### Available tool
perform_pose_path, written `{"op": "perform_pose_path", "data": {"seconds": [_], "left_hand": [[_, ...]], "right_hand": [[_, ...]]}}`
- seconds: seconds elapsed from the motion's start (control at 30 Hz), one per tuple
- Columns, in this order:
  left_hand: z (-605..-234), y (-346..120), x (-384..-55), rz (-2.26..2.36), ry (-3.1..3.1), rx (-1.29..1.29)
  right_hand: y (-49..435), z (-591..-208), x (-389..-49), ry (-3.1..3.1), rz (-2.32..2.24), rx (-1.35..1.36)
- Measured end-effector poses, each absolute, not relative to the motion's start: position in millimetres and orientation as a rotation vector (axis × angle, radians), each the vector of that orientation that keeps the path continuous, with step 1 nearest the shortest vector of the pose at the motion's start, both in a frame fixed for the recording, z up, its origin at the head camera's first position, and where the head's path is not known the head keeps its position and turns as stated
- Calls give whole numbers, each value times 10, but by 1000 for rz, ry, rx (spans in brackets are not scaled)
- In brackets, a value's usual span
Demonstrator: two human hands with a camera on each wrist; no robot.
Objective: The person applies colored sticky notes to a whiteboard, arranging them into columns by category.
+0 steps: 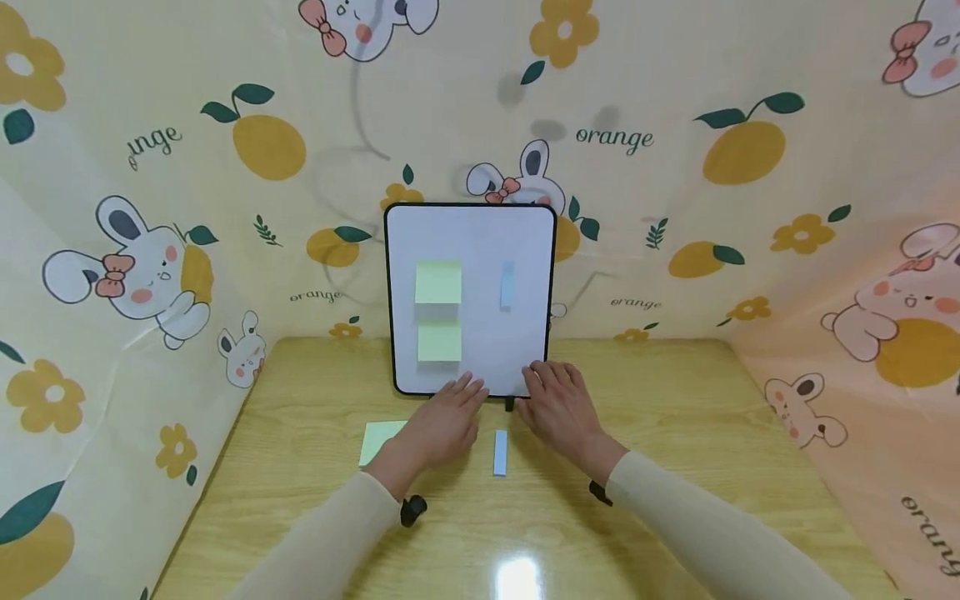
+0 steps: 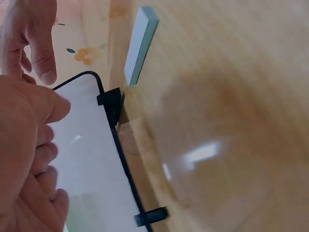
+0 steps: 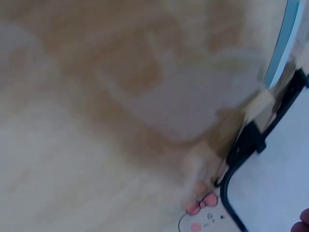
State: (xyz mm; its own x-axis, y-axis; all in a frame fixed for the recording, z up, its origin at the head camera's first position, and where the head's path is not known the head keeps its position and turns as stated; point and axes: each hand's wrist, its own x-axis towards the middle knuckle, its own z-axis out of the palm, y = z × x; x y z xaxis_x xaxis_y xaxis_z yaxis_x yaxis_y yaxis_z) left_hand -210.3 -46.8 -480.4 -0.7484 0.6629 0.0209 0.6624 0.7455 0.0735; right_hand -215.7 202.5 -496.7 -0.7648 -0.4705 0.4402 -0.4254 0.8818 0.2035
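A whiteboard [image 1: 480, 242] with a black frame stands upright at the back of the table. Two pale green sticky notes [image 1: 438, 283] hang one above the other on its left half, and a narrow blue sticky strip [image 1: 507, 287] is on the right. My left hand [image 1: 442, 421] is at the board's lower edge, fingers overlapping its bottom in the head view and loosely bent in the left wrist view. My right hand [image 1: 562, 408] lies at the lower right corner, fingertips over the frame. Neither hand shows anything held.
On the table, a green sticky-note pad [image 1: 381, 439] lies partly behind my left forearm. A narrow blue pad [image 1: 500, 452] lies between my hands. Black feet [image 2: 112, 104] stick out under the board. Patterned cloth [image 1: 465, 100] surrounds the table at the back and sides.
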Motion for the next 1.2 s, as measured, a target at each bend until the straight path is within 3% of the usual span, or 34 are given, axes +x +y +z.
{"op": "perform_pose_path", "data": {"seconds": [0.3, 0.57, 1.2], "left_hand": [[-5019, -515, -1831, 248, 2716, 1099], [-5193, -444, -1888, 204, 2675, 1189], [-5294, -476, -1749, 113, 2687, 1150]], "right_hand": [[1976, -5150, -1803, -2587, -9, 733], [1935, -5247, -1528, -2643, 8, 910], [1817, -5318, -1344, -2740, 34, 1114]]}}
